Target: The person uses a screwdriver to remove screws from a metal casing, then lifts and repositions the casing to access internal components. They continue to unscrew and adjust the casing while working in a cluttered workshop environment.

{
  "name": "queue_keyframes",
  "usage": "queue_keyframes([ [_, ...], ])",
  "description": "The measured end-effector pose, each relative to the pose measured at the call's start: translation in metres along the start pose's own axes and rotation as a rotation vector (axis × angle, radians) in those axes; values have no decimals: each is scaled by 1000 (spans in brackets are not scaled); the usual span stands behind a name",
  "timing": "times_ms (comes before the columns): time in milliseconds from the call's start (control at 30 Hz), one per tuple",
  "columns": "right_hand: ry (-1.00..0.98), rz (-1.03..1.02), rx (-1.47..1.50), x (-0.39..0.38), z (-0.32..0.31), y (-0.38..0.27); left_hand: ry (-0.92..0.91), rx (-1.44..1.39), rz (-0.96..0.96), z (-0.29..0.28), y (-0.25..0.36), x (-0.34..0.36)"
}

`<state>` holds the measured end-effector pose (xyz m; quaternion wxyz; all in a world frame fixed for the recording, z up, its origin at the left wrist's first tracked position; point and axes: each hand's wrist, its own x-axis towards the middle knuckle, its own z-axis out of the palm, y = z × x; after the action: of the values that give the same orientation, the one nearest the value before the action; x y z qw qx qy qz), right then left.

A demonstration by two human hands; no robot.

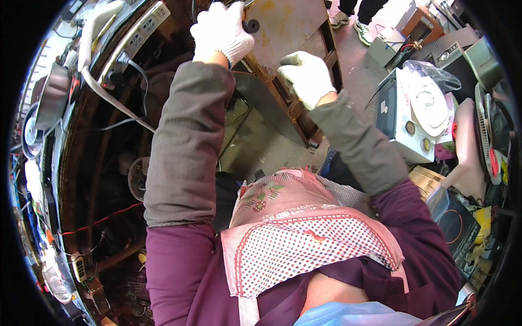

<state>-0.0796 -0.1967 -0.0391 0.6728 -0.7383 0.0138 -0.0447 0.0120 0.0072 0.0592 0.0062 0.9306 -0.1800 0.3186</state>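
Observation:
My left hand (220, 33), in a white knit glove, has its fingers curled beside a black round knob (251, 26) at the left edge of a rust-stained metal panel (283, 32); what is inside them is hidden. My right hand (307, 79), gloved too, is lower, with curled fingers over the rusty frame (299, 119) along the panel's right side. I cannot make out what, if anything, it holds.
A power strip (142, 38) and cables hang at the cluttered left bench (68, 125). At right stand stacked appliances (391, 125), a plastic bag and several boxes. Another person's shoes (363, 32) are at the top, on the grey floor (356, 70).

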Motion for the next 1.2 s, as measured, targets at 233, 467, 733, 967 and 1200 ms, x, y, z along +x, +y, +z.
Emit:
queue_keyframes([
  [233, 225, 54, 58, -24, 46, 73, -154, -128, -118, -34, 13, -3],
  [467, 235, -88, -18, -25, 58, 74, -174, -161, -129, -39, 13, -4],
  [733, 284, -390, -230, -27, 58, 79, -205, -150, -147, -40, 14, -2],
  [967, 335, -382, -197, -25, 57, 81, -68, -72, -77, -9, 16, 1],
  [1200, 437, -594, -470, -23, 68, 87, -106, -38, -99, -16, 8, -1],
])
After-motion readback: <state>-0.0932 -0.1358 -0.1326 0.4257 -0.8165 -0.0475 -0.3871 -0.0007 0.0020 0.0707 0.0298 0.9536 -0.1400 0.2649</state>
